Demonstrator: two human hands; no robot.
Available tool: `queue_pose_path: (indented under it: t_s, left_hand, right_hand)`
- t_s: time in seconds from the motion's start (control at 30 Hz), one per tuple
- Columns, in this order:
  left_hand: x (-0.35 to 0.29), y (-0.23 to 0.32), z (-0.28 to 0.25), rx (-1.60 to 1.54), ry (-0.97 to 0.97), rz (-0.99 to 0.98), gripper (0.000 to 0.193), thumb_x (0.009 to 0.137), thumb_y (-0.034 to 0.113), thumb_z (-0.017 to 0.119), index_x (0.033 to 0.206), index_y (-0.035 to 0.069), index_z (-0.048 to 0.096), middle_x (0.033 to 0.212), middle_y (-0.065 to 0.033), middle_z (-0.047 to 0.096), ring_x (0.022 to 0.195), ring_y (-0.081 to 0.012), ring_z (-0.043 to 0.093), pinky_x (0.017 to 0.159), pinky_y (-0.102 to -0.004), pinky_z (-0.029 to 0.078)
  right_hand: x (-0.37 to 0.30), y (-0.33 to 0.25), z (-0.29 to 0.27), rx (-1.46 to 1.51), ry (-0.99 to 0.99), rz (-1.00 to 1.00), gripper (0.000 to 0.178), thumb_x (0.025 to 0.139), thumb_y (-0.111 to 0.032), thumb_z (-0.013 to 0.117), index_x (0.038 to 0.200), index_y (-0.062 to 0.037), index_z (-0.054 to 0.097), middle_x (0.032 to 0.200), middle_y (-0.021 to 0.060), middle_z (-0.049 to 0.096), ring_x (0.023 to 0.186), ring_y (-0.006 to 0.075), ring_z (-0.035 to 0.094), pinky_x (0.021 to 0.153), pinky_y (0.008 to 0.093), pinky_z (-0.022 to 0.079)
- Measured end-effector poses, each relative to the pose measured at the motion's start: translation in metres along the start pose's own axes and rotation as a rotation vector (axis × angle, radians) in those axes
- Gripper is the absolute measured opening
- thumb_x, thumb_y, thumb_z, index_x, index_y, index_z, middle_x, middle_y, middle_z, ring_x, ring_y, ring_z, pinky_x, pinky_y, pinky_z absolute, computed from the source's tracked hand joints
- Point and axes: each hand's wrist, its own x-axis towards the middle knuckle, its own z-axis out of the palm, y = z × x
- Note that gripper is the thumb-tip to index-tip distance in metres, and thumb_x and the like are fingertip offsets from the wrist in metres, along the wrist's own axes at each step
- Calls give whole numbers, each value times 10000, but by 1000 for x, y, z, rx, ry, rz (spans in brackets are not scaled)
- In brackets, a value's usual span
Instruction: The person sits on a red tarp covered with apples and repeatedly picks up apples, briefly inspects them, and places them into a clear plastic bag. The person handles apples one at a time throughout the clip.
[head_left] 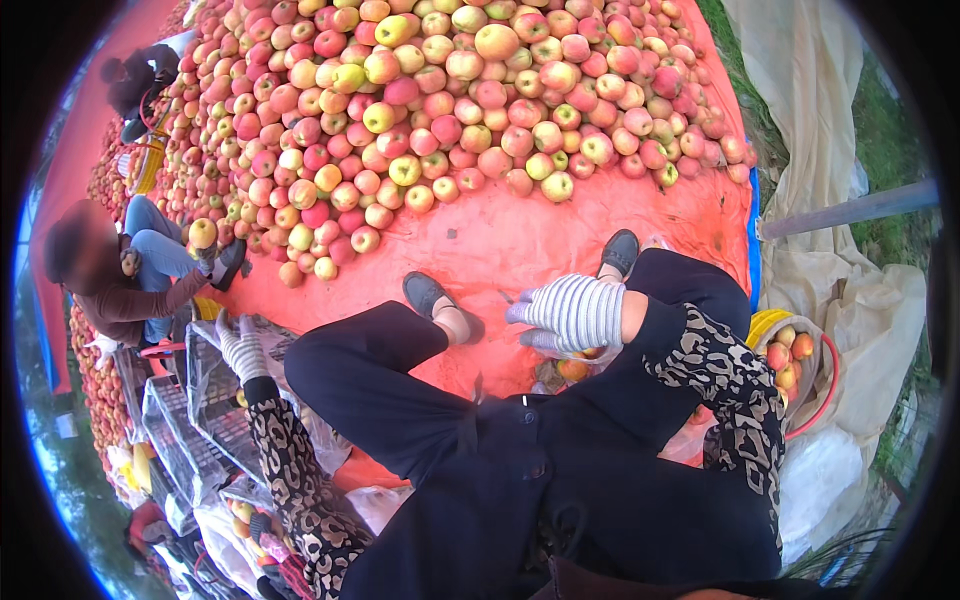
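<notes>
Both my hands wear grey-and-white striped gloves. My left hand (240, 350) reaches out to the left over plastic-lined crates (185, 420), its fingers apart and no object visible in them. My right hand (575, 313) hovers between my knees, fingers pointing left and spread, with nothing seen in it. Just below it, a few apples (573, 370) show between my legs, partly hidden by the hand and my thigh. Ahead of my feet rises a large heap of red and yellow apples (440, 110), spread on a red tarp (480, 240).
A basket (770, 322) with a red handle holds apples at my right. A metal pole (850, 208) crosses beige sheeting (800, 110) there. On the left a co-worker (130, 290) sits with an apple (203, 233) at one gloved hand; another person (140, 80) is farther off.
</notes>
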Motion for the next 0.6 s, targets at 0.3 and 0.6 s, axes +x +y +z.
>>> queue_pose_path:
  t_s: [0.3,0.6]
  left_hand:
    - [39,233,212,-101,-522,324,576,786,283,696,1264,40,483,1187,-219,518,1023,-303,564,883,-382,472]
    - [114,282,336,-165,-182,152,761,778,394,698,1359,39,358,1296,-288,433,1178,-413,464,990,-433,397]
  right_hand:
    - [-4,11,-22,-167,21,132,296,790,-190,572,1014,4,573,917,178,611,802,320,633,697,419,509]
    - [-34,7,-22,-179,-21,80,280,839,-200,492,1029,-12,576,897,142,616,821,276,622,721,415,509]
